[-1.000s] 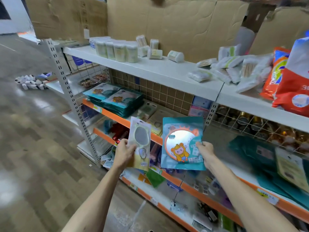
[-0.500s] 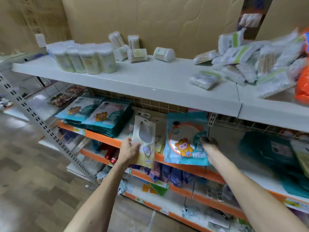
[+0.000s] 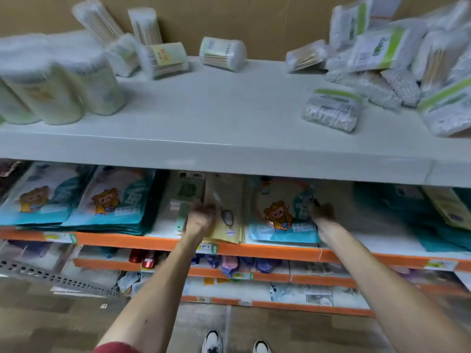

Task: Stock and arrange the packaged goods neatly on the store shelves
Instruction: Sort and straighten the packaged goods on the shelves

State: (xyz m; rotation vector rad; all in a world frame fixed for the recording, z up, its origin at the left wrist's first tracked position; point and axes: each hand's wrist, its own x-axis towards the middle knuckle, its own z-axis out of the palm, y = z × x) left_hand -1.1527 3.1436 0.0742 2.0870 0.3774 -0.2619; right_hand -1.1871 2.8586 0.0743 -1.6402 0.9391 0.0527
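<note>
Teal cartoon-print packet (image 3: 283,220) lying flat on the orange-edged middle shelf (image 3: 267,250), under the right hand (image 3: 322,212), fingers on its right edge, pinching or merely pressing impossible to tell through blur. Yellowish slim packet (image 3: 229,220) just beside it, set on a small pile, left hand (image 3: 201,215) curled on its left edge, grip equally unclear. Further left, two tidy stacks of matching teal packets (image 3: 76,200). Judging progress: both packets nearly placed, not yet squared. Plenty left: cotton-swab bags (image 3: 369,72) heaped untidily on the grey top shelf (image 3: 216,123), toppled swab tubs (image 3: 221,53), cluttered lower shelves
</note>
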